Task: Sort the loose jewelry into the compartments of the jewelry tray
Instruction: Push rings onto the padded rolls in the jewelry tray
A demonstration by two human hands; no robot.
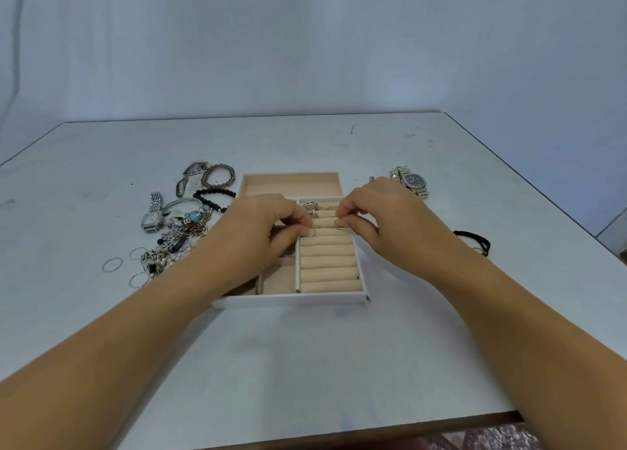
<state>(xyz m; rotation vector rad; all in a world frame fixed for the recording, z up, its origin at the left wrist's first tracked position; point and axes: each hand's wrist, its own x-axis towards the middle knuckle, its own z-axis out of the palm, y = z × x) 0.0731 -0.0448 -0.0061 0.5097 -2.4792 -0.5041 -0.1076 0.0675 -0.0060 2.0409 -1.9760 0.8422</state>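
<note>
A white jewelry tray (291, 301) with beige lining sits mid-table. Its right side holds padded ring rolls (327, 263); a few rings (310, 208) stand in the far rows. My right hand (376, 222) pinches a thin ring (340, 224) over the upper rolls. My left hand (263, 229) pinches another thin ring (312, 233) at the left end of the same rolls. Loose jewelry (179, 236) lies in a heap left of the tray.
Left of the tray lie a silver watch (152, 213), beaded bracelets (217, 178) and thin loose rings (112, 265). A dark-faced watch (411, 181) lies at the far right, and a black band (475, 239) by my right wrist. The table's front edge (373, 431) is close.
</note>
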